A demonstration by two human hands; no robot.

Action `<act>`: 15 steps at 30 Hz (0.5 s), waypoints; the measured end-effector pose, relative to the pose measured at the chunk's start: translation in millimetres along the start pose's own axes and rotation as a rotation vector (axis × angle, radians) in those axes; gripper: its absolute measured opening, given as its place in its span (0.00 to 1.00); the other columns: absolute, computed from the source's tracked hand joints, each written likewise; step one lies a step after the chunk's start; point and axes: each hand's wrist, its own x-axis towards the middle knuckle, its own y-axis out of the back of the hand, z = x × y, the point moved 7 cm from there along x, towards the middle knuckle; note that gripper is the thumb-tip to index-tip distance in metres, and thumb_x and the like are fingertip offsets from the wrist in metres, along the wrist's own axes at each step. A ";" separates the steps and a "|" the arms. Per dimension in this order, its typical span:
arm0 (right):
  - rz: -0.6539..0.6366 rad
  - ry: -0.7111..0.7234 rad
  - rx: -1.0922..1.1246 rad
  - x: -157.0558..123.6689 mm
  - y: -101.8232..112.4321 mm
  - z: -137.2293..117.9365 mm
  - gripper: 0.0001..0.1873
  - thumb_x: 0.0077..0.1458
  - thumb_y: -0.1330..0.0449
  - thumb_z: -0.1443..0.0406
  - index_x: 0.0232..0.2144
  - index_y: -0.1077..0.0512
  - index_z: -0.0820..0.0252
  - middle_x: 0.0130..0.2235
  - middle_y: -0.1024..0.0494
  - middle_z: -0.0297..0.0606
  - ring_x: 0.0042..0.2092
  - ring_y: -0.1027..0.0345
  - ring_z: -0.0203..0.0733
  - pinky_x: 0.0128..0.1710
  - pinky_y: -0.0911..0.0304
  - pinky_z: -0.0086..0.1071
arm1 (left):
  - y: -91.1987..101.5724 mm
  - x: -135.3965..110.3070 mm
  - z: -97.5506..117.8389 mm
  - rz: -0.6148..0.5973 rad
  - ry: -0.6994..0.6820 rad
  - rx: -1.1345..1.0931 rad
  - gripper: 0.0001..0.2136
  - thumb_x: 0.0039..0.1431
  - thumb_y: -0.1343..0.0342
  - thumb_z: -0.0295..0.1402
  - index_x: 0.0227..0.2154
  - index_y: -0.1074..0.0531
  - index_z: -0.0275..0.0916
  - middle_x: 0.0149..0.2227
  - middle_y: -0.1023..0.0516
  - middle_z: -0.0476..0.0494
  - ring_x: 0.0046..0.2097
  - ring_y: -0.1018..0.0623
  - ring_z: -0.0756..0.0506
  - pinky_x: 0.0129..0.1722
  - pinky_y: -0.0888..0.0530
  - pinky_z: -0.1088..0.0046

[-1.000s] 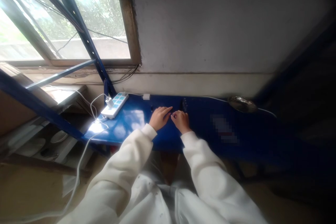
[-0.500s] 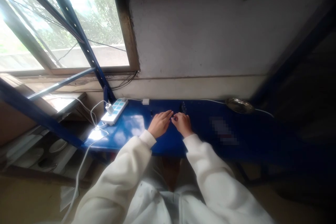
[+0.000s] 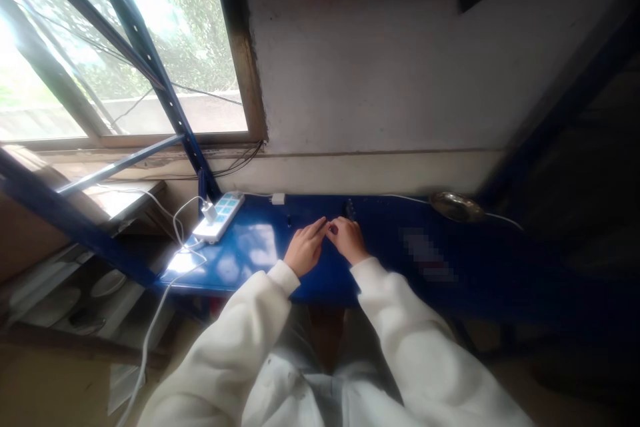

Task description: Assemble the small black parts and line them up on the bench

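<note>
Over the middle of the blue table (image 3: 315, 283), my two hands meet at the fingertips. My left hand (image 3: 304, 247) has its fingers pressed together and pointing toward the right hand; whatever they hold, if anything, is too small to name. My right hand (image 3: 349, 238) is closed in a pinch, thumb and forefinger curled into a ring, and its contents cannot be made out. Just behind the right hand lies a small dark object (image 3: 349, 209) with a patterned or clear part. A tiny black piece (image 3: 289, 221) lies left of and behind my left hand.
A white power strip (image 3: 220, 217) with a plugged-in charger sits at the table's left end, its cable hanging over the edge. A white adapter (image 3: 278, 199) lies at the back. A shiny metal dish (image 3: 457, 205) stands back right. Blue rack posts (image 3: 150, 70) rise at left.
The view has tilted up a little, so the scene sits slightly lower. My hands stay together at the fingertips, with small finger shifts.
</note>
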 end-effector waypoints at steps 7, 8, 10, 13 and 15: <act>-0.015 0.035 0.030 2.2 -0.4 -1.1 0.08 0.53 0.45 0.65 0.24 0.31 0.60 0.27 0.29 0.35 0.31 0.35 0.37 0.32 0.49 0.30 | 3.3 2.3 -0.3 0.046 0.007 -0.021 0.26 0.53 0.58 0.21 0.56 0.40 0.42 0.57 0.37 0.40 0.54 0.32 0.43 0.46 0.32 0.64; -0.025 0.036 0.033 2.6 -1.7 -1.4 0.07 0.53 0.45 0.66 0.25 0.31 0.60 0.28 0.29 0.35 0.31 0.35 0.37 0.32 0.49 0.30 | 3.2 2.3 -0.6 0.040 0.010 -0.017 0.26 0.53 0.57 0.21 0.56 0.40 0.42 0.57 0.36 0.40 0.54 0.32 0.43 0.46 0.32 0.64; -0.055 0.042 0.042 3.3 -6.4 -2.6 0.06 0.53 0.45 0.67 0.26 0.31 0.60 0.28 0.29 0.35 0.31 0.35 0.36 0.32 0.48 0.29 | 2.2 2.1 -2.2 0.025 0.025 0.002 0.25 0.53 0.57 0.21 0.55 0.39 0.42 0.56 0.35 0.40 0.53 0.32 0.42 0.45 0.32 0.64; -0.113 0.046 0.067 5.1 -17.5 -2.9 0.05 0.52 0.45 0.67 0.25 0.32 0.60 0.29 0.29 0.35 0.31 0.35 0.36 0.32 0.46 0.29 | -0.2 0.7 -7.5 0.019 0.065 0.017 0.24 0.54 0.58 0.22 0.54 0.37 0.42 0.55 0.34 0.40 0.52 0.31 0.42 0.45 0.33 0.63; -0.138 0.019 0.107 8.4 -25.2 0.8 0.05 0.51 0.43 0.66 0.25 0.32 0.60 0.29 0.28 0.34 0.31 0.35 0.35 0.31 0.45 0.28 | -1.7 -1.7 -14.5 0.038 0.096 -0.009 0.23 0.54 0.58 0.22 0.53 0.37 0.43 0.53 0.32 0.40 0.53 0.32 0.43 0.46 0.33 0.63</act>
